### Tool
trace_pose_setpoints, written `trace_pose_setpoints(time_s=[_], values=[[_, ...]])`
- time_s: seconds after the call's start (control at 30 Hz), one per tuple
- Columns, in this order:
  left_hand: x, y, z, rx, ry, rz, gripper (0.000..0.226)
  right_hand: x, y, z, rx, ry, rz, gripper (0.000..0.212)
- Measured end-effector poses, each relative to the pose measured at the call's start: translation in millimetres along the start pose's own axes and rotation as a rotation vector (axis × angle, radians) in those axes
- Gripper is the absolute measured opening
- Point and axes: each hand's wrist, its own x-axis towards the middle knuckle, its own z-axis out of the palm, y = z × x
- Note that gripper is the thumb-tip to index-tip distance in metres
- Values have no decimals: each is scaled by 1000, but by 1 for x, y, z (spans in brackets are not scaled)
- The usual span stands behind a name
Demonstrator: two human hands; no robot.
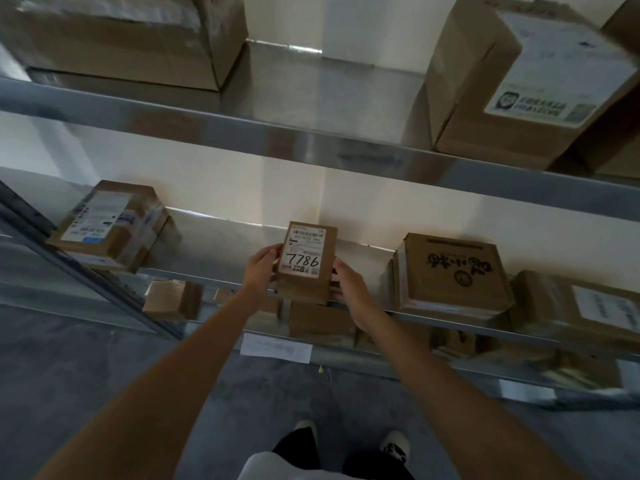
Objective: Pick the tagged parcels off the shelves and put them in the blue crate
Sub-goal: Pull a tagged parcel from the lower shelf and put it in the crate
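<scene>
Left hand and right hand clasp labelled parcel by its sides at middle shelf front edge. Risk: side-only grip slips; blue crate unseen.

We have a single wide-angle view from the head, looking forward and steeply down along both outstretched arms to the metal shelves close in front of us. The frame takes in three shelf levels, the grey floor and our own feet at the bottom edge.

Brown parcel, white label
</scene>
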Motion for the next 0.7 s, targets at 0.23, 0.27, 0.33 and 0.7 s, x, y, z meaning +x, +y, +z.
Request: trace_pose_setpoints(time_s=[0.23,0.27,0.33,0.7], values=[[14,-4,-7,143,93,59,28,-2,-3,17,-21,-204,-7,43],[14,-5,-2,258,115,128,30,-4,-5,15,-37,-197,-15,44],[13,-6,12,522,209,325,39,-7,-5,5,-78,-115,-43,49],[-35,-6,203,544,-219,293,47,-42,-16,-197,-66,826,-538,24]])
